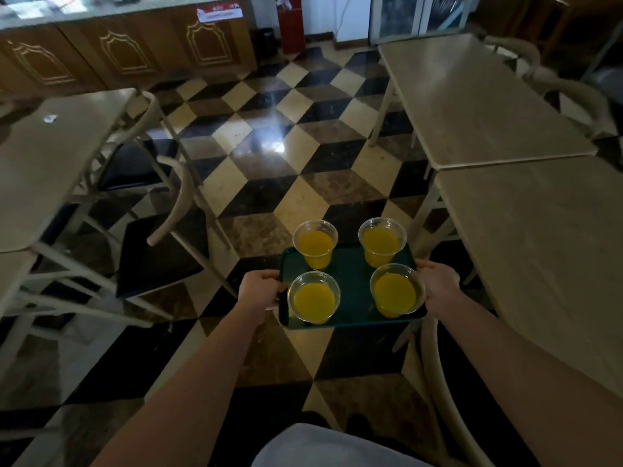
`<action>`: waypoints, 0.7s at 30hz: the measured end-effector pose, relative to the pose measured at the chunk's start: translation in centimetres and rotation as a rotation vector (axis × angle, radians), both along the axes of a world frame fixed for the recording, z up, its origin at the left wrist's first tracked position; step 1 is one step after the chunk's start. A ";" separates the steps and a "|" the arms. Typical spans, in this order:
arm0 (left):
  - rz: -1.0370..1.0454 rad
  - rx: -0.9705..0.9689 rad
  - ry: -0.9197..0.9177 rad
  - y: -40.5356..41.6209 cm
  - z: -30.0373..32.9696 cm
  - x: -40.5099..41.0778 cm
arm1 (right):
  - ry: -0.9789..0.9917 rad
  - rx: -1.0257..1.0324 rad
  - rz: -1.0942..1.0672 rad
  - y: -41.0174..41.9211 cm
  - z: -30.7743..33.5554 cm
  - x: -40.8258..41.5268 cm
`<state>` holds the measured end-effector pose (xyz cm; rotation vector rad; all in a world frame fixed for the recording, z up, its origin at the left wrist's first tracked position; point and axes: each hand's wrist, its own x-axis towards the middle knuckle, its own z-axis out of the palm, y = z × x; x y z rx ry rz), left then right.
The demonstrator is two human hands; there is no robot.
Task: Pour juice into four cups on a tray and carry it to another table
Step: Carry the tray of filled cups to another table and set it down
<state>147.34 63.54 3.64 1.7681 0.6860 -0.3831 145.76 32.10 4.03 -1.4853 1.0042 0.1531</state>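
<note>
A: Nearest the viewer, what shows?

B: Two bare forearms reach forward from 6 o'clock. The left hand [261, 289] clamps the left short edge of the tray [352, 288], fingers curled round the rim; the right hand [438, 288] clamps the right short edge the same way. Both grips are closed on the tray, which hangs in the air over the tiled floor [269, 183], resting on no surface.

A: And the load?

B: Four clear cups in a two-by-two set, all upright: near left cup [313, 296] at 7 o'clock on the tray, near right cup [395, 294] at 5 o'clock, far left cup [315, 244] at 11 o'clock, far right cup [382, 242] at 1 o'clock. Each holds orange juice to well below the rim. The near right cup stands just beside the right hand.

A: How should it handle?

B: Judged from this view, the tray is stiff and smooth, so the thin, light cups may slide or tip if it tilts. Liquid will slosh with any jolt. Holding opposite edges, as here, keeps it level.

A: Farther out?

B: A chair [161, 251] at 9 o'clock, a pale surface [556, 264] at 3 o'clock near the tray, another surface [472, 102] at 1 o'clock beyond it, and a wooden counter [128, 52] at 11 o'clock.
</note>
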 end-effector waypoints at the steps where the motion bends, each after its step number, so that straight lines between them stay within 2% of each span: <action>1: -0.006 -0.001 -0.002 -0.5 0.1 1.8 | -0.005 -0.006 0.013 -0.4 -0.1 1.6; 11: -0.119 -0.099 0.019 -3.9 -0.7 22.9 | -0.001 -0.065 -0.040 -4.0 -1.6 19.7; 21: -0.281 -0.064 0.043 -7.0 0.9 46.0 | 0.034 -0.045 -0.194 -5.6 -1.3 36.9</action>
